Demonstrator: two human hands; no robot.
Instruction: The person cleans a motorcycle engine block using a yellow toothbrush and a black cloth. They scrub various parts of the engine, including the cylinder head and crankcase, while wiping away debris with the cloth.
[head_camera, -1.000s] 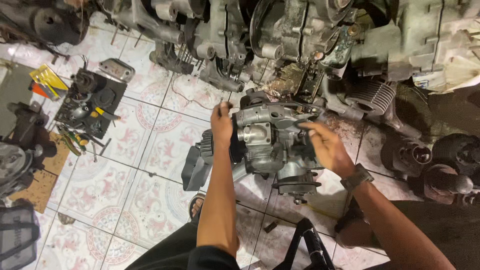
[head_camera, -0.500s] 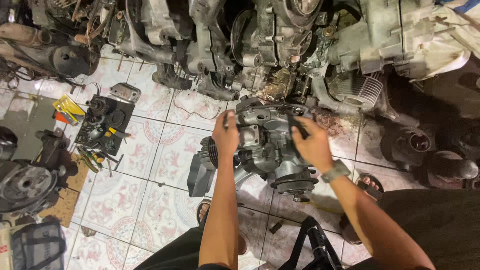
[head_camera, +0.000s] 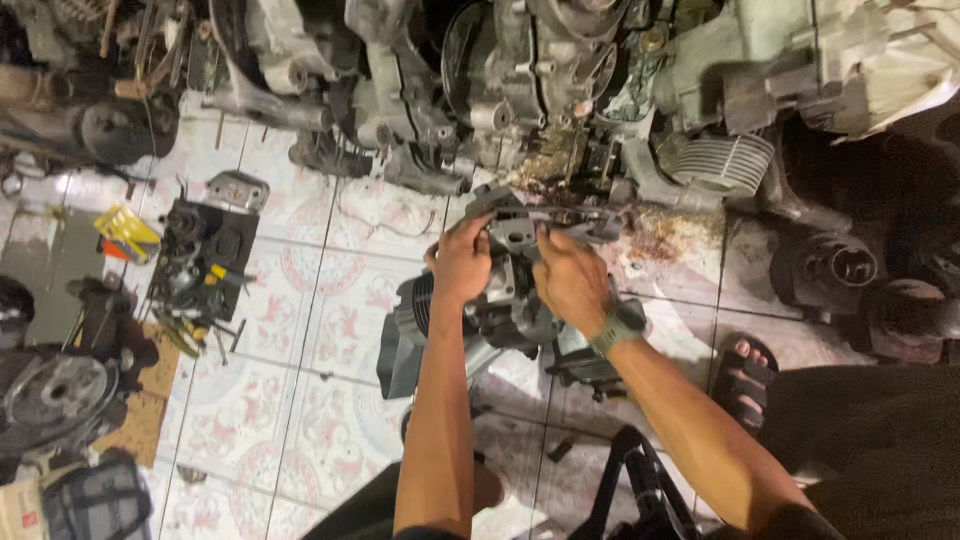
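A grey metal engine block (head_camera: 510, 290) stands on the tiled floor (head_camera: 300, 330) near the middle of the view, just in front of a row of larger dirty engines (head_camera: 520, 90) that runs along the floor's far edge. Both of the person's hands are on its top. The left hand (head_camera: 462, 262) wraps its fingers over the upper left side of the casting, grasping it. The right hand (head_camera: 570, 280) lies over the top right part with its fingers curled around the metal there, also gripping; a dark watch (head_camera: 618, 328) sits on that wrist. A black finned part (head_camera: 405, 335) juts from the block's left side. To the right, a sandalled foot (head_camera: 742, 372) rests on the tiles, with round dark engine parts (head_camera: 825, 265) beyond it. Well apart, toward the floor's left edge, a black tray of tools (head_camera: 205, 265) lies beside a yellow packet (head_camera: 127, 232), and a flywheel-like disc (head_camera: 55, 392) sits near the lower left corner.
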